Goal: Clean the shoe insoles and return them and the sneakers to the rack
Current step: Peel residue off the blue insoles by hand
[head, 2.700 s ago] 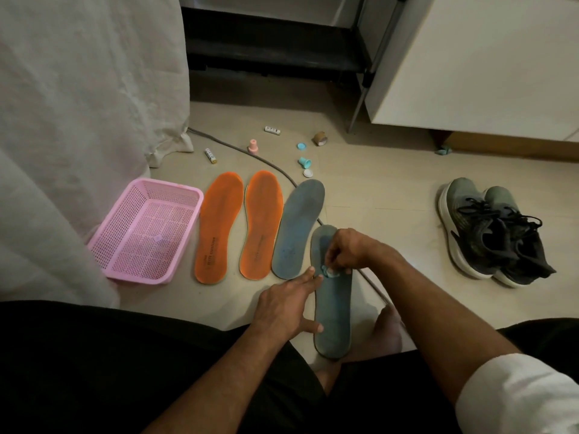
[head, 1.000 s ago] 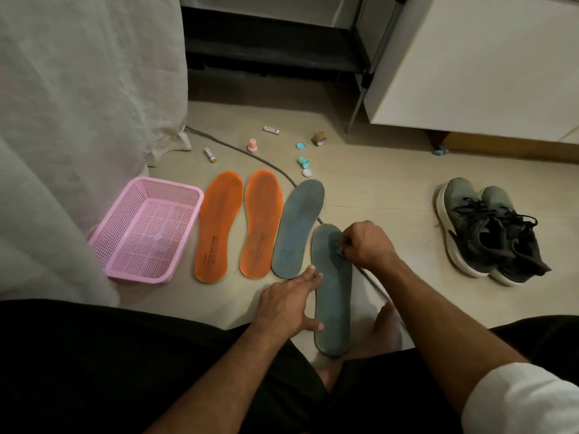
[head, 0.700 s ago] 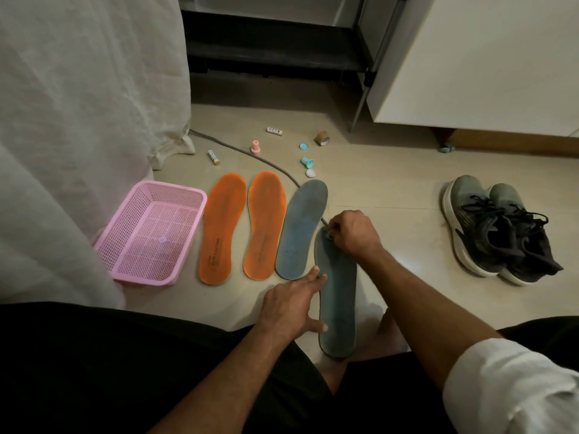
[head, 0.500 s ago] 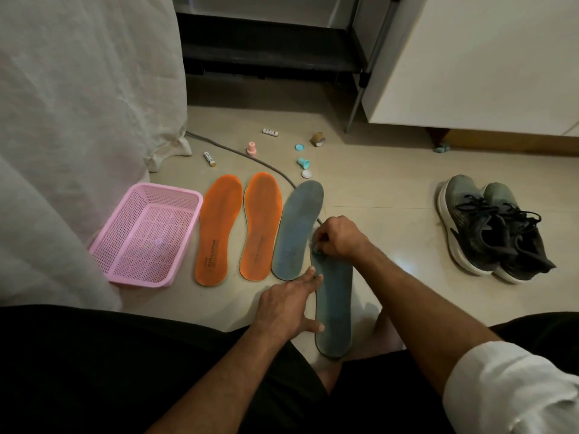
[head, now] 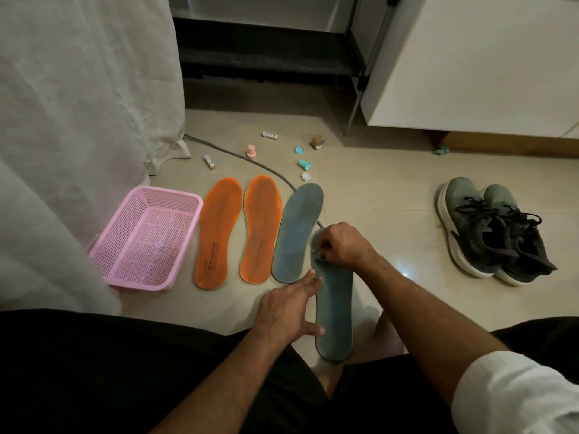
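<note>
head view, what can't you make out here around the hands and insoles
- Small bluish thing pinched in the right hand: fingers cover most of it.
- Toe end of the near blue insole: under that hand.
- Print on the left orange insole: too small to read.
- Rack: cut off by the top edge.

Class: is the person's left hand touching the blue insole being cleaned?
Touching. The head view shows the left hand with fingertips and thumb resting on the blue insole's left edge.

Floor (head: pixel 391 189) is being viewed from one head-worn camera, angled forward-down, close over the lap; no second view.
</note>
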